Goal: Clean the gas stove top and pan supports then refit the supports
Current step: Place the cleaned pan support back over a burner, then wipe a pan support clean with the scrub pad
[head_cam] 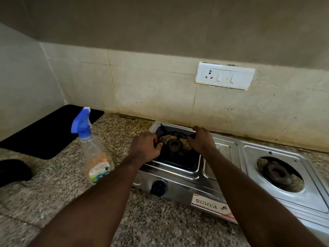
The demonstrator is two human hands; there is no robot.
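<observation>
A speckled granite counter (pixel 58 177) runs under a stained tiled wall (pixel 151 90) with a white socket plate (pixel 224 75) at one o'clock. The steel gas stove (pixel 220 177) sits at three o'clock, its front label reading "SURYA" (pixel 206 206). A spray bottle (pixel 95 152) marked "Clean" stands at nine o'clock, a black mat (pixel 48 132) beyond it at ten. The left hand (pixel 146 147) and right hand (pixel 202 139), fingers curled closed, grip opposite sides of the black pan support (pixel 175 133) over the left burner (pixel 175 144). The right burner (pixel 276 172) is bare, with open counter nearest the camera.
</observation>
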